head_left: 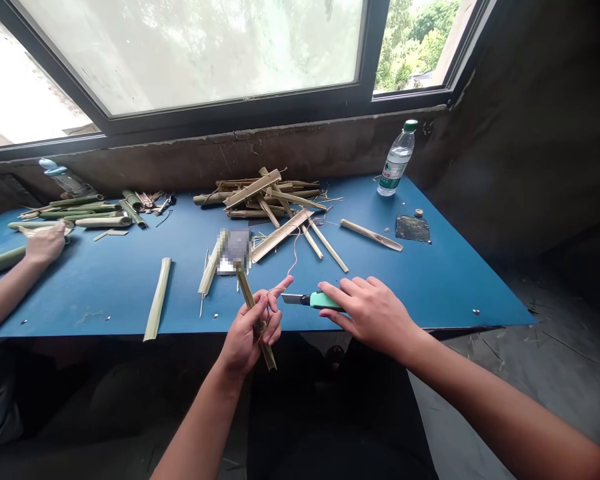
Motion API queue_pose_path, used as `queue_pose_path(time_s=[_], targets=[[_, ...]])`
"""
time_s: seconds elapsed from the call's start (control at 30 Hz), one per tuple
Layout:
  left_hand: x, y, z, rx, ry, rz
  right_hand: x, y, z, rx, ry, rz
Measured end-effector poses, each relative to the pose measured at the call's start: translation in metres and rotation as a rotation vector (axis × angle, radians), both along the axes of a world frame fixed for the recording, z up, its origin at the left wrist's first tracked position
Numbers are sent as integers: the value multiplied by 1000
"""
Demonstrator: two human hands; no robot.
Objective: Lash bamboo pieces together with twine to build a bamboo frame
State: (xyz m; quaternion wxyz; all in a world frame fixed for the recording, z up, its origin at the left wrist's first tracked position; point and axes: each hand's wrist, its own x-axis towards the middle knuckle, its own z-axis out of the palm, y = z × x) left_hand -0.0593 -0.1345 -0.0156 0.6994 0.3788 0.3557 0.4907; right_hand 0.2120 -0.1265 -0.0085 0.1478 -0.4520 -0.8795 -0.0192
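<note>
A clear, green-capped plastic water bottle [396, 159] stands at the far edge of the blue table [105, 293]. Behind it, a dark-framed window [195, 60] shows leafy green trees [415, 47].

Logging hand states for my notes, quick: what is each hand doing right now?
Left hand: closed, holding a bamboo strip.
Right hand: closed, holding a green-handled utility knife.

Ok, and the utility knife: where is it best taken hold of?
Take the mint-green grip from the right, where the right hand is: the bare blade points left, towards the left hand, so that side looks unsafe.
</note>
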Motion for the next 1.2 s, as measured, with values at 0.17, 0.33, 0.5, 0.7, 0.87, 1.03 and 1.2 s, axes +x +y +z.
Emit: queue_pose_path(time_s=[0.17,0.33,0.5,0.7,0.87,1.03,1.2], targets=[[-2,-6,-6,16,10,-53,-10,7,-1,68,9,-10],[-3,-10,-9,37,52,-132,-13,11,-5,104,34,-74],[-3,-7,-14,89,100,-151,-14,12,-7,86,67,-67],[7,-4,-22,155,215,-146,-11,14,-5,89,92,-97],[15,-1,-31,238,320,-36,-7,15,-4,76,93,-107],[13,8,-31,325,359,-57,-2,11,-2,62,94,-105],[10,19,-19,373,389,-192,3,7,0,57,103,-106]])
